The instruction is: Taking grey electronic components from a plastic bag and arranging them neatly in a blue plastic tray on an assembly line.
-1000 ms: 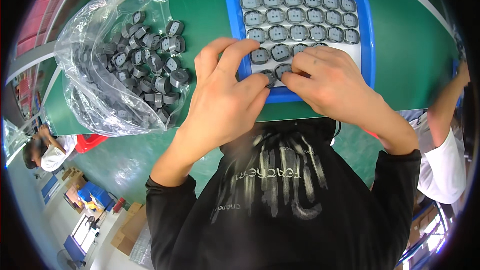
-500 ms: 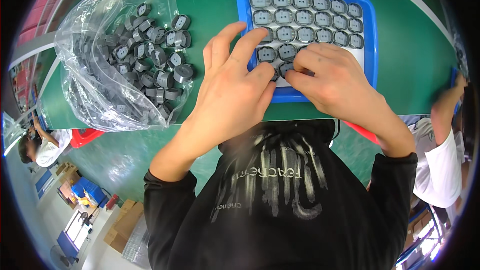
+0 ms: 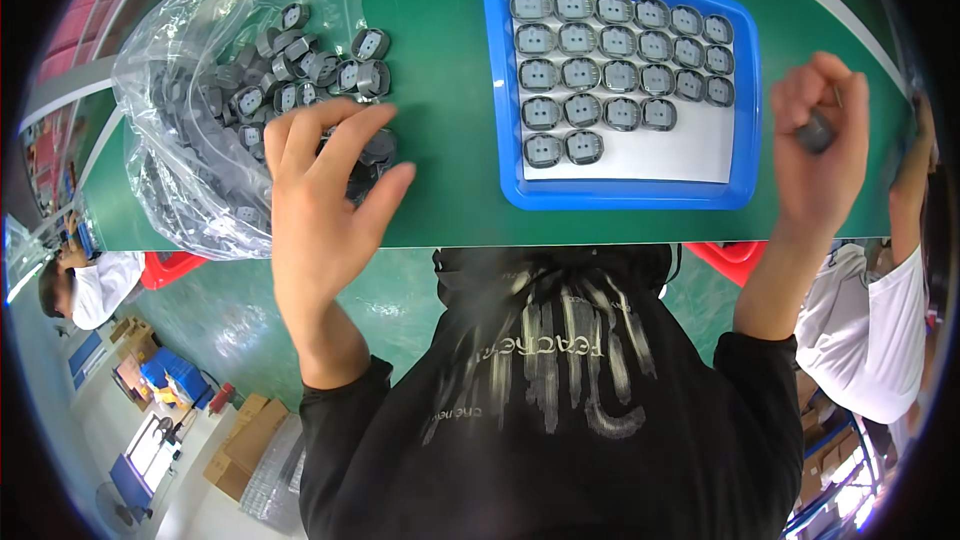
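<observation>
Rows of small dark grey oval parts (image 3: 619,76) with pale faces lie face up in a blue tray (image 3: 752,120) lined with white. To the right of that tray, my right hand (image 3: 822,145) is raised with its fingers curled round one grey part (image 3: 815,132), slightly blurred. On the left, a clear plastic bag (image 3: 190,180) lies with its mouth toward the tray, and many loose grey parts (image 3: 290,55) are heaped in and at it. Over the heap's near right side reaches my left hand (image 3: 325,175), fingers spread and thumb apart, hiding some parts beneath it.
Both tray and bag rest on a green tabletop (image 3: 440,140). Red stools (image 3: 730,258) show below its near edge. One person in white (image 3: 865,340) is at the right, another (image 3: 95,290) at the far left. Cardboard boxes (image 3: 245,450) stand on the floor at lower left.
Both hands have left the tray. My left hand moved left to the heap; my right hand swung right, now with a grey part in it. The parts inside the tray are uncovered.
</observation>
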